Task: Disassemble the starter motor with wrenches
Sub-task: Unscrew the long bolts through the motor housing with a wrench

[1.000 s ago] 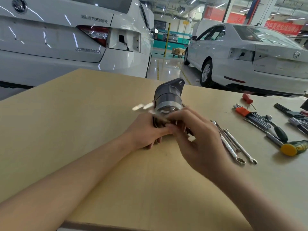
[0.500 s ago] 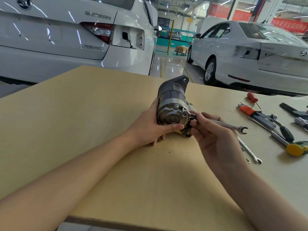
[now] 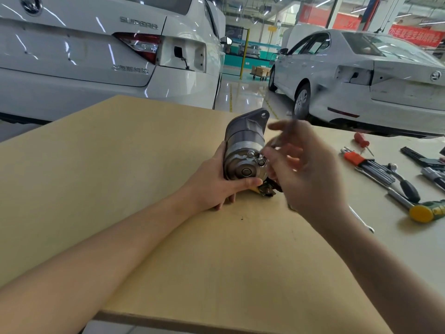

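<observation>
Basically early stage: the grey cylindrical metal starter motor [image 3: 243, 150] looks fully assembled, end cap on, and the small bolt head [image 3: 261, 162] on that cap appears still seated. It lies on its side on the tan wooden table [image 3: 120, 165], end cap toward the camera. Left hand [image 3: 216, 186] grips it, thumb across the cap's lower edge, fingers curled underneath. Right hand [image 3: 305, 169] is motion-blurred just beside the bolt; fingers look spread, a thin dark streak near them may be a wrench, cannot tell whether it holds anything. Nothing removed lies on the table as far as visible. Left to do, likely: all bolts, cap, housing. Spare tools sit well right: orange-holder hex key set [image 3: 368, 163], yellow-faced green mallet [image 3: 431, 209].
</observation>
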`<move>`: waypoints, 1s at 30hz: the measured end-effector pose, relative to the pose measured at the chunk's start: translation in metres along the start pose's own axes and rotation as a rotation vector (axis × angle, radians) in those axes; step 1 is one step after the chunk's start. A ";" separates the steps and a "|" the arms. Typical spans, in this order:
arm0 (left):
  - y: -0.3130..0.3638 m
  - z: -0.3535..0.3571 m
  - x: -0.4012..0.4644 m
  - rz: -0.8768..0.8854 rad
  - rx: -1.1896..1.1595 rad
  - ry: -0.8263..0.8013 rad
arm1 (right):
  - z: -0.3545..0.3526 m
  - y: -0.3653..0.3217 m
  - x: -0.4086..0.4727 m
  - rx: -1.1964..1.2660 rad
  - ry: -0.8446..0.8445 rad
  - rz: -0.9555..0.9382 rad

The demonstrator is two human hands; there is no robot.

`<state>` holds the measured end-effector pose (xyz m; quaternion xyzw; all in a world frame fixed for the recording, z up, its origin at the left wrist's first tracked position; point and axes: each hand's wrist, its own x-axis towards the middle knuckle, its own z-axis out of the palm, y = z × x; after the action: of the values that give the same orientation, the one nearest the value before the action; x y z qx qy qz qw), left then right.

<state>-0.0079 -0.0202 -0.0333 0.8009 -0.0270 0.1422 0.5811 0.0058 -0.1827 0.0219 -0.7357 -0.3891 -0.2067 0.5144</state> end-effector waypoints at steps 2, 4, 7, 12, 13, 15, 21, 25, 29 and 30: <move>0.001 0.000 -0.002 0.012 0.000 -0.015 | 0.004 -0.006 0.008 -0.275 -0.165 -0.213; 0.000 -0.001 -0.002 0.029 0.043 -0.018 | 0.006 -0.010 0.012 -0.428 -0.319 -0.365; -0.003 0.000 -0.001 0.015 0.078 -0.011 | 0.006 -0.012 0.010 -0.597 -0.415 -0.461; -0.002 -0.003 0.001 -0.036 0.061 -0.023 | 0.003 -0.004 -0.012 -0.505 -0.178 -0.606; -0.003 -0.002 0.002 -0.035 0.027 -0.029 | 0.005 -0.002 -0.019 -0.384 -0.100 -0.545; -0.002 0.001 0.001 -0.021 -0.018 -0.026 | 0.008 0.002 -0.031 -0.114 0.036 -0.296; 0.001 -0.001 0.000 0.002 0.029 -0.016 | 0.007 0.003 -0.035 0.667 0.081 0.344; 0.002 0.000 -0.001 0.002 0.035 0.005 | 0.001 0.007 -0.029 0.943 0.130 0.618; 0.002 0.000 -0.001 -0.003 0.042 0.000 | -0.001 0.013 -0.027 1.023 0.192 0.688; 0.001 0.000 0.000 -0.001 0.042 0.000 | -0.001 0.014 -0.026 1.031 0.196 0.686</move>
<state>-0.0087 -0.0206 -0.0321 0.8131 -0.0238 0.1424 0.5640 0.0007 -0.1955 -0.0048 -0.4538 -0.1315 0.1181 0.8734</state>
